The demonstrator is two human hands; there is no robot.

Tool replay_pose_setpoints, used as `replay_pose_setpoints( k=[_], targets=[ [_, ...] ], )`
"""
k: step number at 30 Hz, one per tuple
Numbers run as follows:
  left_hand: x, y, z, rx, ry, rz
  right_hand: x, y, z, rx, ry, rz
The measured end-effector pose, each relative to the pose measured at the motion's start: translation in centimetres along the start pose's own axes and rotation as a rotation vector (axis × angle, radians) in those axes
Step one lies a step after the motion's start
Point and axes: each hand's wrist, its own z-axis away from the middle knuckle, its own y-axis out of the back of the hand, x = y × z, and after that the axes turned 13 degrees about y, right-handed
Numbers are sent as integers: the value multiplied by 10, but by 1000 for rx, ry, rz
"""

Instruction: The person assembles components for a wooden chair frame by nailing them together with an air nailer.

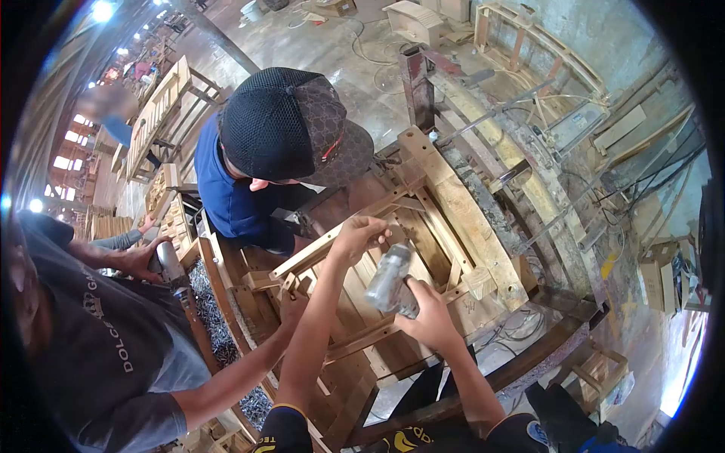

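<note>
My right hand [430,317] is wrapped round a grey power driver [389,279], its body blurred by motion. Just above and left of the tool, my left hand [362,238] has its fingertips pinched together; whatever they hold is too small to make out. Both hands are over a wooden frame [362,343] of slats and rails. A co-worker's hand [292,306] rests on the frame's left side, left of my forearm.
A co-worker at the left holds another driver [170,264]. A trough of metal screws [215,317] runs beside the frame. Across from me a person in a dark cap [287,124] leans in close. A metal rail [483,392] borders the bench at the near right.
</note>
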Motion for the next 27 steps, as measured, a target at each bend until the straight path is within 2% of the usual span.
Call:
replay_pose_setpoints(
  k=[2,5,9,12,15,18,20,22,23,24,27],
  targets=[
    [5,-12,-14,41,-14,-114,2,0,6,-102,-6,145],
    [19,-15,-33,49,-91,-613,2,-4,4,-211,-72,294],
    [22,-30,-56,86,-234,-1008,8,-7,-1,-240,-66,371],
    [23,-31,-72,186,-367,-1353,9,-8,-7,-240,-95,411],
    [26,-25,-77,107,-560,-1318,14,-14,-12,-238,-143,439],
    [37,-30,-65,-5,-261,-1094,27,-26,-20,-235,-202,466],
    [26,-22,-79,-36,-263,-1065,35,-33,-25,-242,-223,502],
    [15,-12,-104,-66,-493,-1143,39,-40,-26,-213,-222,524],
    [21,-17,-94,-62,-571,-1159,41,-42,-26,-202,-222,535],
    [19,-23,-78,66,-575,-1159,43,-44,-27,-191,-220,533],
    [4,-19,-91,68,-639,-1061,45,-50,-28,-163,-246,523]
  ],
)
